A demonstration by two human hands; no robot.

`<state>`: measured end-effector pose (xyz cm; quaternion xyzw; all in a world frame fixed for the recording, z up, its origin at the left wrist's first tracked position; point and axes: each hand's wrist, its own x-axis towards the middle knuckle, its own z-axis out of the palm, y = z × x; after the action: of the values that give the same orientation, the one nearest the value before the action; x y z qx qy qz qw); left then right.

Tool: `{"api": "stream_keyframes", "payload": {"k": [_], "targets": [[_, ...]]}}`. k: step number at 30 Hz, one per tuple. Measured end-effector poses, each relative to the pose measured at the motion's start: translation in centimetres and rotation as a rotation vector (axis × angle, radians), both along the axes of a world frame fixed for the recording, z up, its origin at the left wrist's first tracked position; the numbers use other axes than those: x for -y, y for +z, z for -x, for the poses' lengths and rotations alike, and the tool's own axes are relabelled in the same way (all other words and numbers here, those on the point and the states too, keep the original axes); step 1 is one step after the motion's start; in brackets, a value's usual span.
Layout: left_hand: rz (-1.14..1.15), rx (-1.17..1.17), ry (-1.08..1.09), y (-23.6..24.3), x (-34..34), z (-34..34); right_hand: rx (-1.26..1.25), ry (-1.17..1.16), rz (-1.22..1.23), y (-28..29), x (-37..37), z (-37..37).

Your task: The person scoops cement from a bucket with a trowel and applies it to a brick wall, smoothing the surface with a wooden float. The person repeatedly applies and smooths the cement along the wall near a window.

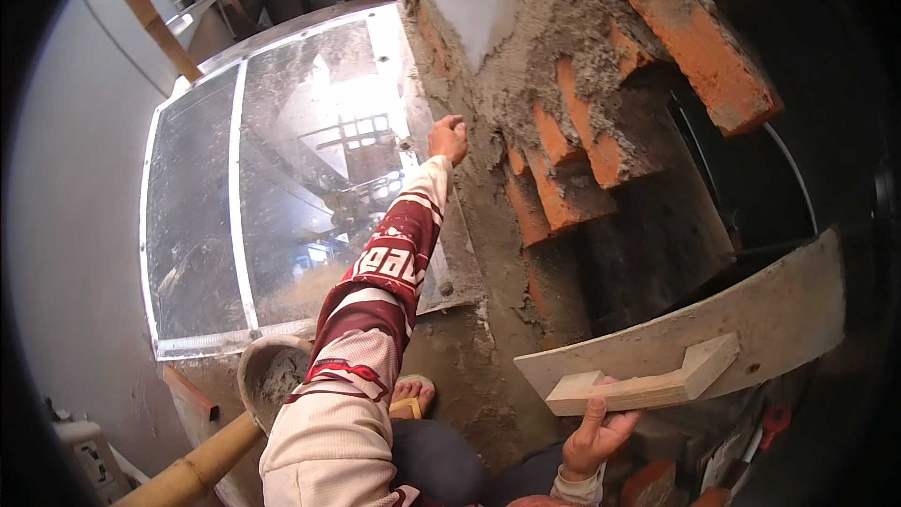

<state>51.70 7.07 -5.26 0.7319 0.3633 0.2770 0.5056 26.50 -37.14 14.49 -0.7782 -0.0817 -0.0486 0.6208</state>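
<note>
My left hand (449, 139) reaches far forward, its fingers curled closed beside the rough mortar-covered wall edge (488, 188). Whatever it may hold is hidden. My right hand (598, 437), low on the right, grips the handle of a wooden plastering float (694, 329). The float's long board is tilted up on edge, with its handle side toward me. Just beyond it, several broken orange bricks (572, 197) jut from the wall, with grey mortar between them. Left of my left sleeve, a bucket (249, 380) contains grey mortar.
A framed clear panel (282, 197), splashed with dirt, lies left of the wall. A bamboo pole (192, 460) crosses the lower left, and another bamboo pole (150, 14) stands upper left. My sandalled foot (411, 399) shows below. Loose bricks (649, 483) lie at lower right.
</note>
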Motion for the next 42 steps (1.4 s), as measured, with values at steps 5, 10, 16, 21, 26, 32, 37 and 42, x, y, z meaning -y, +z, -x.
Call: {"api": "stream_keyframes", "payload": {"k": [5,10,16,21,26,32,37,42], "targets": [[0.009,-0.010,-0.010,0.8,0.0,-1.4,0.011,-0.001,0.039,0.4,0.9,0.0],[-0.003,-0.049,-0.077,1.5,-0.3,-1.2,0.029,-0.010,0.063,0.7,0.8,-0.1],[-0.005,-0.169,0.072,0.3,-0.9,-0.4,-0.030,-0.028,0.050,1.2,0.4,-0.2],[-0.228,-0.960,-0.861,1.3,0.1,5.5,0.019,-0.077,0.043,1.3,1.3,-0.4],[0.872,-0.304,-1.168,6.7,12.9,11.5,0.010,-0.072,0.012,1.1,1.7,-0.5],[0.324,-0.045,-1.300,14.5,21.3,17.6,-0.028,-0.005,0.066,0.9,1.7,0.1],[0.233,0.224,-1.322,18.0,22.3,23.2,-0.039,0.031,0.222,0.3,1.6,2.2],[0.372,0.074,-1.360,19.5,22.5,26.8,-0.026,0.201,0.364,0.2,1.4,3.1]]}}
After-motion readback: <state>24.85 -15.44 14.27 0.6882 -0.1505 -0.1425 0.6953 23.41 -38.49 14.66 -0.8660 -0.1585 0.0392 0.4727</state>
